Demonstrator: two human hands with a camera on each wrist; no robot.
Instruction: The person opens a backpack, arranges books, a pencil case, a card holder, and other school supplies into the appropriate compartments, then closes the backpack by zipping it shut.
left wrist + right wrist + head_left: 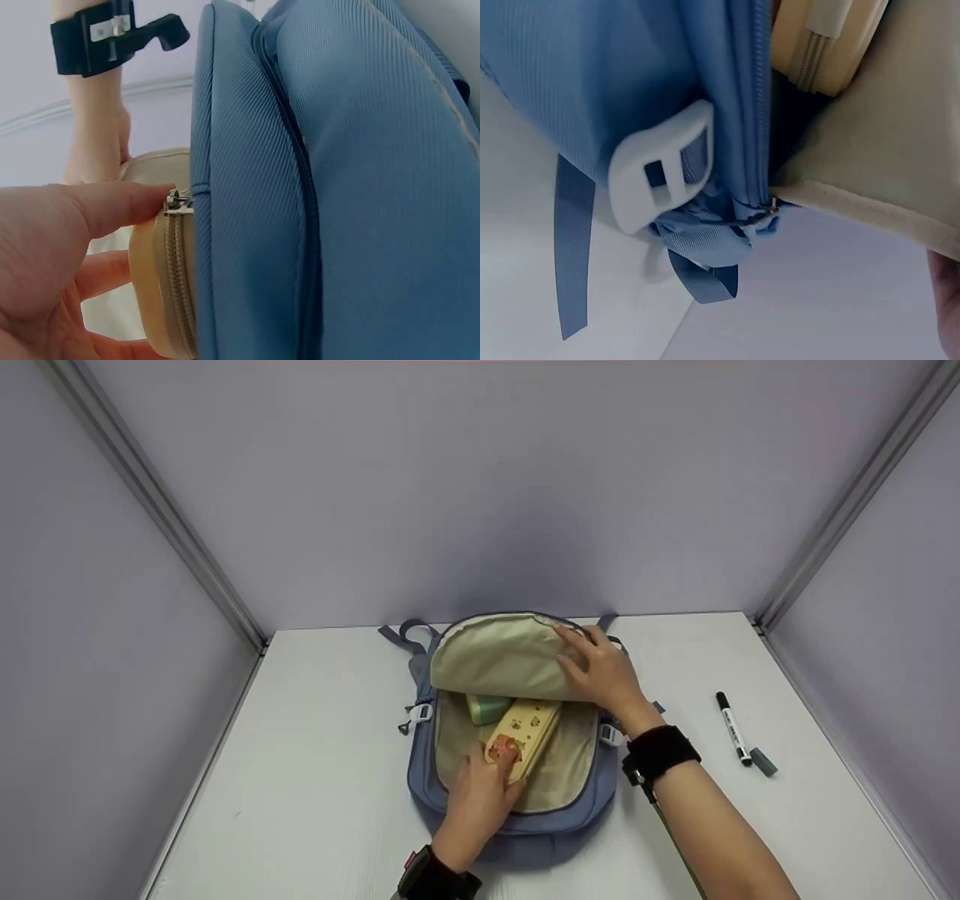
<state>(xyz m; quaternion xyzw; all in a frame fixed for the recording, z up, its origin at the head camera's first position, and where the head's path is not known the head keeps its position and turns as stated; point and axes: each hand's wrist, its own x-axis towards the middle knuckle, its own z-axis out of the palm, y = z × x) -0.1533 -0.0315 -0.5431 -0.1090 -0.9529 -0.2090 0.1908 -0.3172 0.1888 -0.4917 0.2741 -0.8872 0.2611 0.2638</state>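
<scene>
A blue backpack (514, 840) lies on the table with its front flap (502, 660) folded back, showing the beige lining. My left hand (480, 791) grips the near end of a yellow pencil case (534, 720) printed with small cartoon figures, which lies in the backpack's opening. In the left wrist view, the thumb is right at the zipper pull (178, 201) of the case. At the flap's right edge, my right hand (606, 675) holds the flap up, thumb on the lining. A green and cream object (487, 709) sits beside the case, partly hidden under the flap.
To the right on the white table (322, 780) lie a white marker with black ends (733, 729) and a small dark green piece (763, 762). A pale side buckle (664, 169) and loose straps stick out from the backpack. Grey panels (480, 495) enclose the back and sides.
</scene>
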